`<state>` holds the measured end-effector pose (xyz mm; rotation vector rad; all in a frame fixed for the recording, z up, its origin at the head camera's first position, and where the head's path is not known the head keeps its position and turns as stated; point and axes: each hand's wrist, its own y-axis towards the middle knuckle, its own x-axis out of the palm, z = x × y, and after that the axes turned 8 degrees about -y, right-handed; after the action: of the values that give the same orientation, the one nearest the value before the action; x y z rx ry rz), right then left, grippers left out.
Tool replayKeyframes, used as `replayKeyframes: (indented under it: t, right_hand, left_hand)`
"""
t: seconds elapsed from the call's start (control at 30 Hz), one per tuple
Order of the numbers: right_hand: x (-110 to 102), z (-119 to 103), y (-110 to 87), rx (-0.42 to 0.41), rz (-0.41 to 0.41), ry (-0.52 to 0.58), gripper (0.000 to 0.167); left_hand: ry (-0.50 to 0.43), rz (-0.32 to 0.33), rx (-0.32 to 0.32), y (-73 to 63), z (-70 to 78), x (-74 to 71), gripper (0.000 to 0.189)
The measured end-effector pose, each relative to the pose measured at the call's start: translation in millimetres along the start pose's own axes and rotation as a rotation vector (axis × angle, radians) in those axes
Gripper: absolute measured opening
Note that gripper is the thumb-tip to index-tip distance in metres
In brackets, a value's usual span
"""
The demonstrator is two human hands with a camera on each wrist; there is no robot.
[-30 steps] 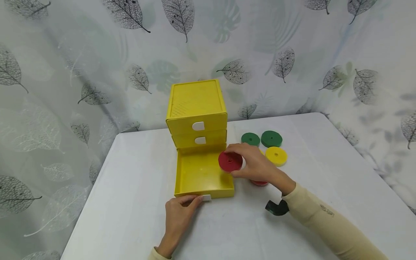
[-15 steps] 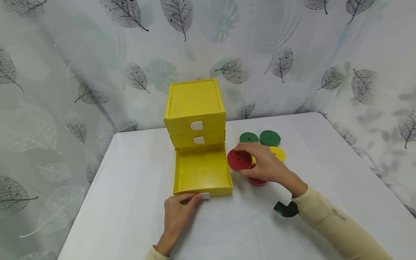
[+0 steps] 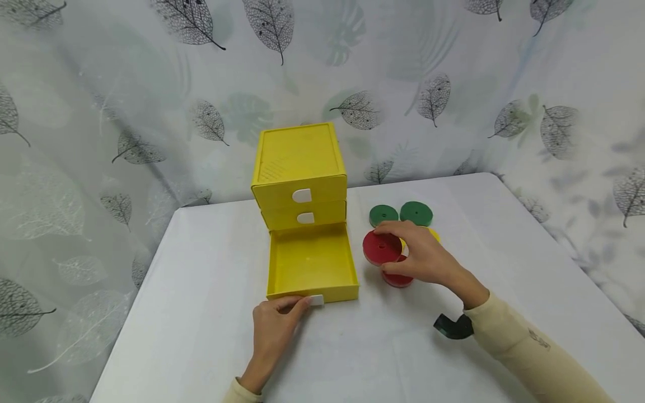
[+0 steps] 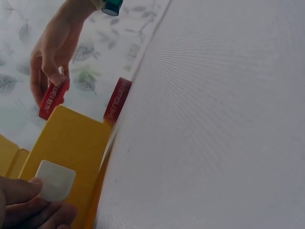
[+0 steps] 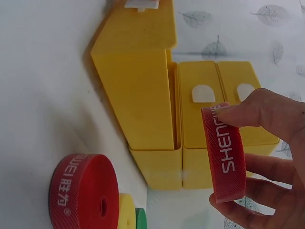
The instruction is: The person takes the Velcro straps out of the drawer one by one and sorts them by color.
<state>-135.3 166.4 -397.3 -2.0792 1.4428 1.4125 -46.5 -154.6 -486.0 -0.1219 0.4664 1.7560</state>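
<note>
My left hand (image 3: 274, 327) pinches the white pull tab (image 4: 56, 180) on the front of the bottom drawer (image 3: 332, 294), which is pulled out and holds nothing. That drawer belongs to a yellow drawer cabinet (image 3: 300, 154). Between thumb and fingers, my right hand (image 3: 428, 254) grips a red tape roll (image 5: 224, 157) printed with white letters. It is raised above the table, right of the drawer. Below it lies a second red tape roll (image 3: 398, 279). A yellow tape roll (image 3: 434, 234) is mostly hidden behind the right hand.
Two green tape rolls (image 3: 416, 213) lie farther back on the white table (image 3: 211, 291). The cabinet's two upper drawers (image 3: 304, 207) are closed. A dark green curved piece (image 3: 450, 327) shows beside the right sleeve. Leaf-patterned cloth (image 3: 191, 112) hangs behind the table.
Holding the red tape roll, my right hand has moved right, from over the drawer's right edge to over the other rolls. The left hand stays on the tab.
</note>
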Motion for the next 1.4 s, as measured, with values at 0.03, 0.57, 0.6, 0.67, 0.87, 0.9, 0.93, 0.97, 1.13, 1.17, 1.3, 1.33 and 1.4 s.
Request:
replayKeyframes:
  t: [0.03, 0.57, 0.6, 0.67, 0.87, 0.9, 0.93, 0.97, 1.13, 1.17, 1.3, 1.33, 1.4]
  right_hand:
    - [-0.8, 0.6, -1.2, 0.008, 0.002, 0.001, 0.059]
    - [-9.3, 17.8, -24.9, 0.125, 0.014, -0.018, 0.069]
    - [-9.8, 18.8, -26.3, 0.125, 0.019, -0.019, 0.068]
    - [-11.1, 20.8, -29.1, 0.125, 0.028, -0.023, 0.068]
    - [-13.8, 26.3, -36.5, 0.12, 0.052, -0.04, 0.068]
    - [-14.1, 27.1, -37.9, 0.12, 0.055, -0.041, 0.068]
    - [-14.7, 27.7, -39.3, 0.121, 0.057, -0.042, 0.069]
    - [-15.0, 28.1, -40.7, 0.125, 0.058, -0.043, 0.069]
    - [-15.9, 32.0, -47.6, 0.145, 0.063, -0.058, 0.069]
    - [-16.0, 33.1, -48.9, 0.147, 0.065, -0.06, 0.068]
    - [-16.8, 36.9, -53.1, 0.154, 0.074, -0.07, 0.068]
    - [-16.9, 37.5, -54.2, 0.157, 0.075, -0.071, 0.068]
    - [-17.1, 38.6, -56.3, 0.164, 0.075, -0.077, 0.069]
  left_hand:
    - [-0.001, -0.001, -0.002, 0.5, -0.1, 0.0, 0.017]
    - [-0.005, -0.007, 0.037, 10.2, -2.4, 2.2, 0.014]
    - [-0.004, -0.007, 0.039, 11.1, -2.8, 2.3, 0.014]
    - [-0.005, -0.009, 0.043, 13.0, -2.7, 2.5, 0.014]
    - [-0.012, -0.024, 0.047, 19.6, -2.6, 3.2, 0.013]
    - [-0.01, -0.025, 0.046, 20.7, -2.6, 3.2, 0.012]
    - [-0.007, -0.027, 0.046, 21.6, -2.5, 3.1, 0.012]
    - [-0.005, -0.028, 0.047, 22.5, -2.6, 3.1, 0.011]
    - [0.0, -0.035, 0.057, 26.0, -2.5, 3.9, 0.012]
    - [0.001, -0.034, 0.059, 26.6, -2.9, 4.1, 0.013]
    - [0.006, -0.028, 0.061, 29.7, -3.1, 4.3, 0.014]
    - [0.004, -0.027, 0.062, 30.7, -3.3, 4.3, 0.013]
    - [0.002, -0.025, 0.063, 32.7, -3.8, 4.6, 0.013]
